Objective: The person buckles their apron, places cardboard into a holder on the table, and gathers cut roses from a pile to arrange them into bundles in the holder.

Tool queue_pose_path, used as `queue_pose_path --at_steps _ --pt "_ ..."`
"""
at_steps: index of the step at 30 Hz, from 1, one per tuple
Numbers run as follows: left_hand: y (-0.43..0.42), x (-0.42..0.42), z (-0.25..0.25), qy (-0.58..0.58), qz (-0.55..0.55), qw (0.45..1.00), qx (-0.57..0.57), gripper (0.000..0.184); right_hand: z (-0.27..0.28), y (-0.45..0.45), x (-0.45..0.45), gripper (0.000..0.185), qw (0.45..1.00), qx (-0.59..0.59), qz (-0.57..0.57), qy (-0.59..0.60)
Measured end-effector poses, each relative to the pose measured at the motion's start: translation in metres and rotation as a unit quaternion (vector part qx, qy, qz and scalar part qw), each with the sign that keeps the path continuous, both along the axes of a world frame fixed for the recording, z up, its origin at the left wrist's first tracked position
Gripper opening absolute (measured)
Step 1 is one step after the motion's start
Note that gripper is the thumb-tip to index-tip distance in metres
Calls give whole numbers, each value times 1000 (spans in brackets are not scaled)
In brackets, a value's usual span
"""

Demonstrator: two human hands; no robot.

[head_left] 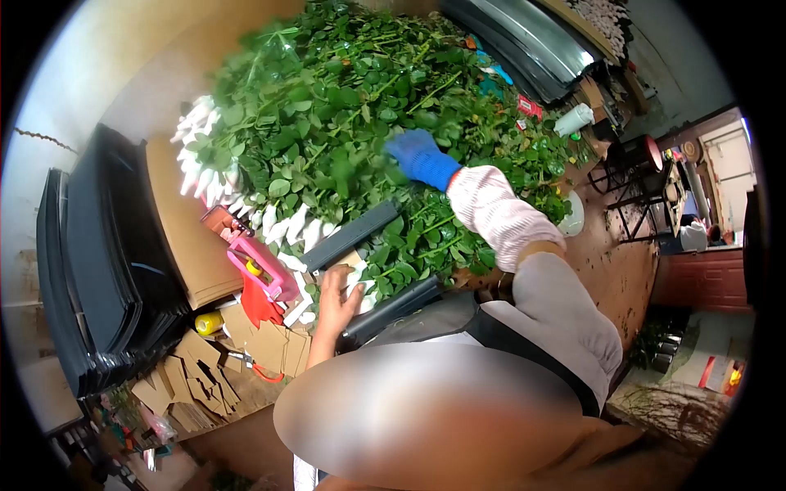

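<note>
My bare left hand (332, 304) is at the near edge of the work surface, its fingers and thumb bent around white-sleeved flower buds (356, 285). Their leafy stems run off to the right, beside a dark grey bar (352, 236). My right hand (421, 158), in a blue knit glove under a striped sleeve, reaches out over a large heap of green leafy stems (344, 106). Its fingertips are blurred among the leaves, so what they touch is hidden. More white-sleeved buds (201, 139) stick out along the heap's left side.
Left of my left hand are a pink tape dispenser (264, 268), a red cloth-like piece (260, 304), cut cardboard (192, 376) and orange-handled scissors (260, 368). Black folded sheets (115, 254) stand at the far left. A black rolled edge (393, 307) lies before my body.
</note>
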State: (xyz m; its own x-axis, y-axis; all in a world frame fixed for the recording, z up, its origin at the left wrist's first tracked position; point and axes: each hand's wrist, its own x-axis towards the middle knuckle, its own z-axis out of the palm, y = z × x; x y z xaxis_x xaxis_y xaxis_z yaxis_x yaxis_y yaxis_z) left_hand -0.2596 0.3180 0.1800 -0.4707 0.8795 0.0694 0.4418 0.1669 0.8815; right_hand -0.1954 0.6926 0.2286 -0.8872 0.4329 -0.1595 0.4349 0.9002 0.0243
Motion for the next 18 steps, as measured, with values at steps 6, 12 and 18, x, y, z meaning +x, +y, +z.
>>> queue_pose_path --at_steps 6,12,18 --pt "5 8 -9 23 98 995 8 18 -43 1 -64 31 981 9 60 -182" --pt "7 3 5 71 71 994 39 17 66 -16 -93 30 995 -13 37 -90" --pt "6 -2 -5 91 49 994 39 15 -10 21 -106 21 969 213 82 94"
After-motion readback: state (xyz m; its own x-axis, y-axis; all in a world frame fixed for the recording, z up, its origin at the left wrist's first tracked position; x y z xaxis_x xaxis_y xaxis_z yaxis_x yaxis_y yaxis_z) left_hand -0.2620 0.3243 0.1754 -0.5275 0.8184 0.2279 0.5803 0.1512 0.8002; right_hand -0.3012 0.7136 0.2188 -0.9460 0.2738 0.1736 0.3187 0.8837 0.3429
